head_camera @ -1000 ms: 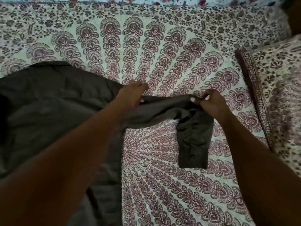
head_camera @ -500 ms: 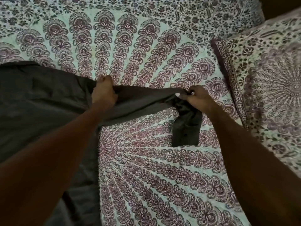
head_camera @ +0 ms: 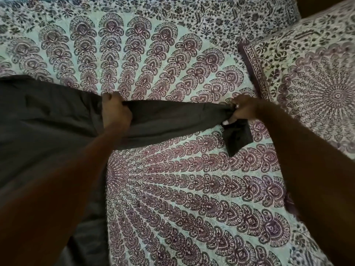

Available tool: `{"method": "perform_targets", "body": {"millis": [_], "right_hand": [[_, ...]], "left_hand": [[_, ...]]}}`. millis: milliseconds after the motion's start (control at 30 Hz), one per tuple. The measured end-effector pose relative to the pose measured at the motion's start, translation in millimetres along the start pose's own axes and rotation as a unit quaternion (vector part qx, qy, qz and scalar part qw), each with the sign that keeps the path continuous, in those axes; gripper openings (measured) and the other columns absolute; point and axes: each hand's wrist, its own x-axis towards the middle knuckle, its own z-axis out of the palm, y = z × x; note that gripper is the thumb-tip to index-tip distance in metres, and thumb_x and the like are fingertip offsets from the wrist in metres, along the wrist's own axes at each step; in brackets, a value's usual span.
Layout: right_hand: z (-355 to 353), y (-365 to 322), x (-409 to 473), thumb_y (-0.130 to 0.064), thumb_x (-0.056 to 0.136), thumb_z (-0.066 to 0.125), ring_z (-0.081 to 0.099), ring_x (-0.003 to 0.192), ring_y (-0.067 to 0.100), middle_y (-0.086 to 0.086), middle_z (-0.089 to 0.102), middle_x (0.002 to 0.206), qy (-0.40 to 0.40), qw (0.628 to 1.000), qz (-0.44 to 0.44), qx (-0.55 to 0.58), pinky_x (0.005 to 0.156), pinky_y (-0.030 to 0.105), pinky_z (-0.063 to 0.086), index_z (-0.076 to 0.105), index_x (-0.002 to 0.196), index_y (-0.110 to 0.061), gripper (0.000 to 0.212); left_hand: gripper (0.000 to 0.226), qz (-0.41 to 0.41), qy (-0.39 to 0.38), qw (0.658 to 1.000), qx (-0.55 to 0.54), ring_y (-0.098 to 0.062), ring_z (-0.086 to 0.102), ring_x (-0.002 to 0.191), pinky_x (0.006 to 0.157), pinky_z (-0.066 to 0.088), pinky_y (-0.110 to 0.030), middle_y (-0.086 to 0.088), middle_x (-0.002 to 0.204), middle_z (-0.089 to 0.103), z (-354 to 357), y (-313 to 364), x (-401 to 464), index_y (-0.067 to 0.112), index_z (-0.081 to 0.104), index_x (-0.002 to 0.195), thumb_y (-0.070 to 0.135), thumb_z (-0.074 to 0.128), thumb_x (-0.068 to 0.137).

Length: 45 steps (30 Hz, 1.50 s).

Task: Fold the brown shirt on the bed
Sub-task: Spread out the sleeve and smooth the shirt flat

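The brown shirt (head_camera: 48,120) lay spread on the bed (head_camera: 172,189), its body stretching away to the outside of the left hand (head_camera: 115,114), while one sleeve (head_camera: 172,120) ran taut between the two hands. The left hand had its fingers curled tight round a gather of cloth where the sleeve met the body. The right hand (head_camera: 244,110) pinched the far end of the sleeve, fingers closed on it and one finger pointing down, with the cuff (head_camera: 237,138) drooping just below it onto the printed sheet. A patterned pillow (head_camera: 307,83) sat just beyond the right hand, close but apart from the cloth. The step in hand looked to be straightening the sleeve so it could be laid across the body. To do that well, it seemed wise to hold the tension even, pull the dangling cuff out flat so no twist was folded in, and anchor the shoulder firmly while the right hand carried its end over. Too hard a tug risked dragging the body and wrinkling it.
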Motion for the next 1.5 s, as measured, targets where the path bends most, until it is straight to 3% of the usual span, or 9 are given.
{"method": "perform_targets", "body": {"millis": [133,200,500,633,867,1067,1200,1367,1500], "right_hand": [[10.6,31.6,12.3,-0.092,0.016,0.074,0.068,0.089,0.033,0.013,0.069,0.091,0.125,0.989,0.052,0.057,0.083,0.047,0.059,0.064,0.094,-0.012,0.112],[12.8,39.7,19.0,-0.101,0.003,0.060,0.066,0.089,0.031,0.010,0.067,0.090,0.112,0.993,0.034,0.001,0.084,0.048,0.059,0.060,0.093,-0.016,0.124],[-35.8,42.1,0.3,-0.043,0.052,0.098,0.057,0.081,0.022,0.006,0.065,0.087,0.020,0.998,-0.025,-0.060,0.078,0.030,0.042,0.066,0.105,-0.007,0.072],[-27.4,56.5,6.5,-0.008,0.083,0.079,0.060,0.100,0.032,0.026,0.066,0.115,0.054,0.998,-0.027,0.001,0.079,0.033,0.042,0.064,0.117,0.006,0.040],[-23.6,79.4,2.9,-0.028,0.061,0.096,0.064,0.103,0.032,0.014,0.064,0.098,0.185,0.979,0.015,0.086,0.088,0.039,0.051,0.064,0.096,-0.006,0.053],[-5.3,74.7,3.0,-0.016,0.085,0.076,0.054,0.123,0.045,0.026,0.058,0.128,0.276,0.944,0.021,-0.182,0.103,0.062,0.044,0.047,0.136,-0.011,0.060],[30.3,52.5,-9.0,-0.008,0.086,0.066,0.036,0.139,0.045,0.026,0.041,0.148,0.327,0.932,-0.001,-0.156,0.113,0.068,0.024,0.046,0.139,-0.007,0.057],[114.2,26.7,-22.1,-0.037,0.099,0.052,0.034,0.145,0.036,0.016,0.032,0.158,0.236,0.945,-0.187,-0.129,0.112,0.062,0.034,0.041,0.149,-0.017,0.054],[152.6,46.3,-21.7,-0.061,0.102,0.028,0.004,0.156,0.028,0.001,0.000,0.170,0.263,0.960,-0.072,-0.061,0.119,0.062,0.012,0.009,0.159,-0.041,0.064]], "left_hand": [[0.063,0.079,-0.038,0.996,0.018,-0.050,0.045,0.125,0.107,0.044,-0.052,-0.028,0.150,0.026,6.1,9.6,-21.0,0.001,0.041,0.134,0.009,0.071,0.079],[0.064,0.111,-0.068,0.990,0.047,-0.048,0.040,0.131,0.106,0.044,-0.058,-0.025,0.152,0.025,13.5,22.1,-40.5,0.008,0.040,0.139,0.021,0.071,0.084],[0.056,0.224,-0.174,0.956,0.075,-0.027,0.019,0.153,0.118,0.023,-0.059,-0.003,0.165,0.024,58.4,64.1,-77.3,0.027,0.040,0.150,0.045,0.052,0.098],[0.071,0.196,-0.200,0.956,0.083,-0.026,0.003,0.156,0.123,0.011,-0.058,0.000,0.170,0.007,68.6,69.0,-82.2,0.031,0.025,0.158,0.056,0.051,0.096],[0.067,0.212,-0.179,0.953,0.119,-0.026,0.001,0.157,0.123,0.012,-0.059,0.003,0.171,0.002,76.3,61.3,-83.2,0.035,0.017,0.159,0.058,0.037,0.100],[0.068,0.226,-0.157,0.948,0.159,-0.030,-0.004,0.157,0.122,0.005,-0.063,0.006,0.170,-0.003,84.1,58.9,-84.9,0.044,0.005,0.158,0.073,0.017,0.097],[0.072,0.240,-0.141,0.944,0.175,-0.034,-0.001,0.156,0.121,0.010,-0.064,0.003,0.171,-0.004,88.5,58.6,-88.6,0.038,0.003,0.160,0.072,0.018,0.097],[0.065,0.240,-0.111,0.956,0.126,-0.030,0.010,0.156,0.120,0.018,-0.060,0.000,0.170,0.007,83.2,60.8,-97.6,0.028,0.018,0.159,0.059,0.026,0.103],[0.070,0.271,-0.146,0.936,0.173,-0.029,0.005,0.157,0.121,0.014,-0.060,0.001,0.171,-0.002,83.8,48.2,-91.0,0.032,0.006,0.161,0.065,0.020,0.101]]}}
